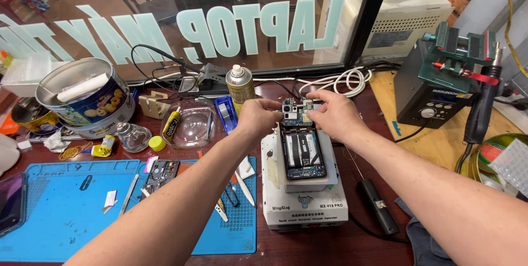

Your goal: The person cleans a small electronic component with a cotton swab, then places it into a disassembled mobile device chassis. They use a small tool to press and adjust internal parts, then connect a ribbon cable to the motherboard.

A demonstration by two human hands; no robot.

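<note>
— How many hands are at work, and on what?

— Two hands. The left hand [258, 114] and the right hand [334, 113] are both pinched closed on one small circuit board [294, 107], held just above the top end of one opened phone [300, 150]. The phone lies face down, back cover off, on one white heating station [302, 189] standing on the bench [319, 247].

— What else can you count nearby?

— One blue work mat [71, 211] to the left, with one dark phone part [160, 171] on it, a metal strip [129, 193] and one pair of tweezers [223, 208] by its right edge. Behind it, one clear plastic dish [192, 125], one glue tube [171, 123], one spray can [240, 84] and one round biscuit tin [85, 98]. One blue tape dispenser [225, 113] sits beside the can.

— And to the right?

— One black hot-air station [432, 92] with a green vise [456, 51] on top, one hot-air handle [484, 106] hanging beside it, and one black pen-shaped tool [378, 206] lying just beside the heating station. White cable [344, 81] coils along the window.

— Anything blocking the view?

— The fingers cover the board's edges, and the left forearm crosses over the mat's right part.
</note>
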